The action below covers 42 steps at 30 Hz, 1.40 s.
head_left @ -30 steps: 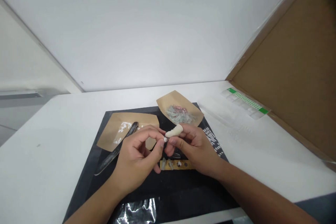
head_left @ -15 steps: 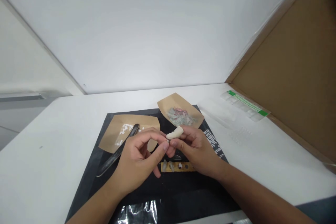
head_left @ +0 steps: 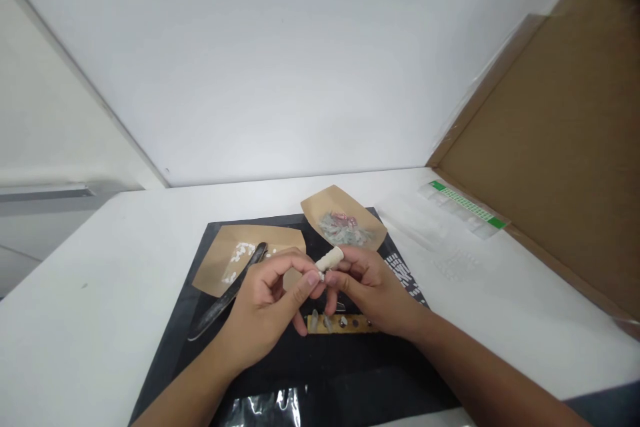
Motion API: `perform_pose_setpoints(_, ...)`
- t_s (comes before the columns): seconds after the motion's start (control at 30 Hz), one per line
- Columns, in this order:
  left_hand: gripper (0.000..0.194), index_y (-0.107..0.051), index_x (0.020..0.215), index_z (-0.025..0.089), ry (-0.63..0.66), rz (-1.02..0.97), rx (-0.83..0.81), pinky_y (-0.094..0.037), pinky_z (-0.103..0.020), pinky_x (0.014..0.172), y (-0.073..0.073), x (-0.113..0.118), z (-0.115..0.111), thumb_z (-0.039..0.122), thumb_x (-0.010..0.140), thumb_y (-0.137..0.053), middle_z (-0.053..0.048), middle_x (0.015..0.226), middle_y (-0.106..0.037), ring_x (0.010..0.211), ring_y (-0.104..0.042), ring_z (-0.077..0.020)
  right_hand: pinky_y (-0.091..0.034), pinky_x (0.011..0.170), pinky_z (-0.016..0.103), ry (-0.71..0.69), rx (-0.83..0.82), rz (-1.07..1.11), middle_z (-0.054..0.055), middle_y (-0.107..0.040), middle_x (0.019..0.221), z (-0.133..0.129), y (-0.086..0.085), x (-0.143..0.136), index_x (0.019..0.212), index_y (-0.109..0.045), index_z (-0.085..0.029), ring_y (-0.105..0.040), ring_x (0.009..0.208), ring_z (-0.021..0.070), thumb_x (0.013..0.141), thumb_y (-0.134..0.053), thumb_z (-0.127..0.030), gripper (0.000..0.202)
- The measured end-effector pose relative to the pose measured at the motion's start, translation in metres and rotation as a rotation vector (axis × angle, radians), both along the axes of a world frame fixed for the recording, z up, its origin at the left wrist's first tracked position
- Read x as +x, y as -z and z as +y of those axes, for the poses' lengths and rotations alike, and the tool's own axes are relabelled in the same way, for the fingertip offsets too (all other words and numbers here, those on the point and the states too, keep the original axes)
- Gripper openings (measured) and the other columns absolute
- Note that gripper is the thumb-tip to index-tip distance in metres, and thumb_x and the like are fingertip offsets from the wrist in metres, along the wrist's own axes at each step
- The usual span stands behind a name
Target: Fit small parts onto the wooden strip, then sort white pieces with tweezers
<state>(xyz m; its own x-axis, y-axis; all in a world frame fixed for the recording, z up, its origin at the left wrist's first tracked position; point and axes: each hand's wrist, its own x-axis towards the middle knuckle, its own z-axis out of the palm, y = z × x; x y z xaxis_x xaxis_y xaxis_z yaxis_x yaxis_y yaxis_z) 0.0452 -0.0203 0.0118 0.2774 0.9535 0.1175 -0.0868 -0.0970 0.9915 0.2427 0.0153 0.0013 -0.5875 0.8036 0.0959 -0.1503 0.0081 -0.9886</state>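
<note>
My left hand (head_left: 280, 297) and my right hand (head_left: 367, 283) meet over the black mat (head_left: 330, 373), thumbs and fingertips pinched close together. A cream finger cot (head_left: 331, 258) covers a fingertip of my right hand. Between the fingertips is a tiny whitish piece (head_left: 321, 276), too small to name; both hands seem to grip it. Just below lies a yellow strip (head_left: 345, 324) with dark round spots, and slim translucent pieces stand at its left end. Long dark tweezers (head_left: 227, 297) rest to the left, partly on a brown paper sheet.
The left brown paper (head_left: 213, 267) carries small white pieces. Another brown paper (head_left: 320, 200), at the back, bears a pile of greenish and reddish translucent pieces. Rows of white bits (head_left: 397, 267) lie at the mat's right edge. A green-edged clear pack (head_left: 465, 205) lies near the cardboard (head_left: 550, 167).
My right hand's covered fingertip has tilted more upright, and a whitish bit shows more between the fingertips. The whole view has shifted slightly; both hands stay together.
</note>
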Motion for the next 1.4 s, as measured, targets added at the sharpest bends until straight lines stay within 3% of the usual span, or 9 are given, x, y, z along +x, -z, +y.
perform_pose_setpoints(0.13,0.024,-0.074,0.095,0.016,0.019,0.012,0.007,-0.060,-0.020,0.045,-0.001,0.000,0.000,0.039,0.096,-0.067,-0.005,0.091,-0.061,0.064,-0.063,-0.0111,-0.058,0.067,0.024,-0.037,0.064,-0.030,0.003,-0.076,0.091,0.000,-0.002,0.002,0.099,-0.065,-0.017,-0.073,0.067,0.0108,0.099,-0.067,-0.037,0.020)
perform_pose_setpoints(0.3,0.026,-0.072,0.093,0.016,0.024,0.020,-0.007,-0.059,-0.019,0.045,-0.001,0.002,0.000,0.041,0.096,-0.067,-0.004,0.088,-0.060,0.067,-0.062,-0.0118,-0.060,0.072,0.028,0.013,0.221,-0.132,0.003,-0.077,0.091,-0.001,-0.002,0.004,0.099,-0.056,-0.019,-0.076,0.074,0.0143,0.101,-0.063,-0.035,0.017)
perform_pose_setpoints(0.53,0.034,-0.069,0.095,0.014,0.035,0.049,-0.021,-0.058,-0.019,0.046,0.004,0.001,0.003,0.048,0.096,-0.065,-0.004,0.085,-0.060,0.068,-0.061,-0.0125,-0.061,0.077,0.031,0.014,0.387,-0.227,0.006,-0.076,0.096,0.002,0.004,0.005,0.102,-0.055,-0.020,-0.077,0.082,0.0170,0.105,-0.055,-0.033,0.013)
perform_pose_setpoints(0.77,0.034,-0.068,0.091,0.016,-0.059,0.125,0.081,-0.059,-0.023,0.051,0.012,0.001,0.010,0.049,0.096,-0.063,-0.003,0.087,-0.061,0.070,-0.063,-0.0141,-0.058,0.079,0.031,0.060,0.540,-0.297,0.005,-0.077,0.094,0.001,0.004,0.006,0.102,-0.052,-0.022,-0.076,0.085,0.0168,0.108,-0.048,-0.027,0.008)
perform_pose_setpoints(0.83,0.032,-0.067,0.091,0.017,-0.139,0.243,0.163,-0.058,-0.025,0.053,0.015,-0.001,0.013,0.047,0.099,-0.059,-0.003,0.089,-0.062,0.066,-0.062,-0.0128,-0.057,0.080,0.032,0.071,0.564,-0.319,0.005,-0.078,0.096,0.001,0.004,0.006,0.101,-0.050,-0.023,-0.077,0.086,0.0171,0.108,-0.047,-0.027,0.008)
perform_pose_setpoints(0.9,0.029,-0.067,0.093,0.019,-0.295,0.471,0.345,-0.057,-0.026,0.056,0.018,-0.005,0.017,0.043,0.102,-0.055,-0.004,0.093,-0.065,0.070,-0.064,-0.0141,-0.057,0.082,0.033,0.079,0.566,-0.331,0.005,-0.079,0.099,0.001,0.004,0.006,0.099,-0.046,-0.024,-0.077,0.087,0.0176,0.108,-0.047,-0.027,0.009)
perform_pose_setpoints(1.03,0.024,-0.066,0.091,0.020,-0.494,0.731,0.597,-0.054,-0.038,0.085,0.020,-0.015,0.026,0.034,0.104,-0.051,-0.006,0.095,-0.068,0.097,-0.063,-0.0232,-0.056,0.084,0.035,0.114,0.589,-0.367,0.006,-0.080,0.100,0.001,0.001,0.008,0.098,-0.045,-0.025,-0.077,0.092,0.0185,0.108,-0.047,-0.028,0.011)
perform_pose_setpoints(1.13,0.023,-0.067,0.089,0.020,-0.544,0.795,0.637,-0.049,-0.043,0.091,0.021,-0.024,0.032,0.031,0.103,-0.052,-0.007,0.093,-0.069,0.099,-0.060,-0.0260,-0.057,0.085,0.036,0.125,0.588,-0.386,0.007,-0.079,0.106,0.001,-0.003,0.010,0.103,-0.049,-0.024,-0.076,0.094,0.0187,0.108,-0.046,-0.030,0.008)
perform_pose_setpoints(1.4,0.016,-0.070,0.086,0.020,-0.524,0.991,0.603,-0.047,-0.041,0.085,0.024,-0.040,0.038,0.023,0.097,-0.059,-0.005,0.087,-0.072,0.092,-0.058,-0.0264,-0.057,0.085,0.037,0.159,0.550,-0.414,0.007,-0.079,0.106,0.004,-0.001,0.012,0.105,-0.050,-0.024,-0.077,0.092,0.0197,0.108,-0.048,-0.034,0.011)
